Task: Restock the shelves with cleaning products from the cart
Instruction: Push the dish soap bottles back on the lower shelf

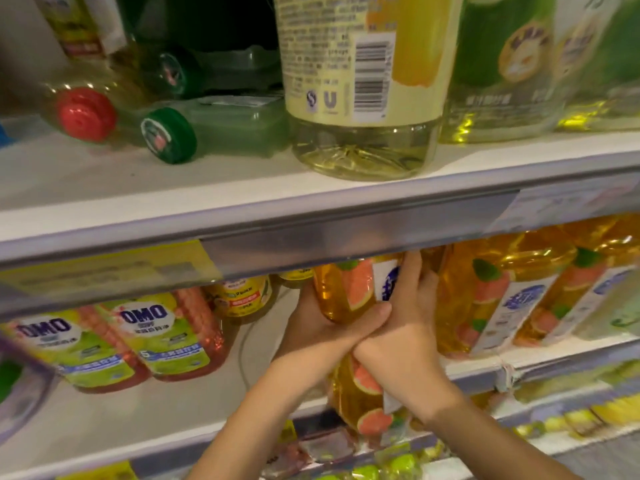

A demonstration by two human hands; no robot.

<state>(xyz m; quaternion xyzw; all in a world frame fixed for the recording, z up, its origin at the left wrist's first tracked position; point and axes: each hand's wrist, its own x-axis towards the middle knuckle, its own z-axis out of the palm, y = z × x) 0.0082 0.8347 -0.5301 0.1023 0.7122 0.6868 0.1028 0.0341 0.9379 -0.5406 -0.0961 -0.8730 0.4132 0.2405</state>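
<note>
Both hands reach into the middle shelf (138,403). My left hand (322,327) cups the underside of an orange detergent bottle (346,289) with a grapefruit label, lifted and tilted under the shelf rail. My right hand (405,327) presses flat on that bottle's white label, its wrist crossing over a second orange bottle (360,393) that stands at the shelf's front edge. More orange grapefruit bottles (485,296) stand in a row just to the right.
OMO bottles (166,337) with green labels stand at the left of the middle shelf. On the upper shelf (207,188) a big yellow bottle (363,81) stands upright and red-capped (86,114) and green-capped bottles (169,135) lie flat. Yellow-green packs fill the lowest shelf.
</note>
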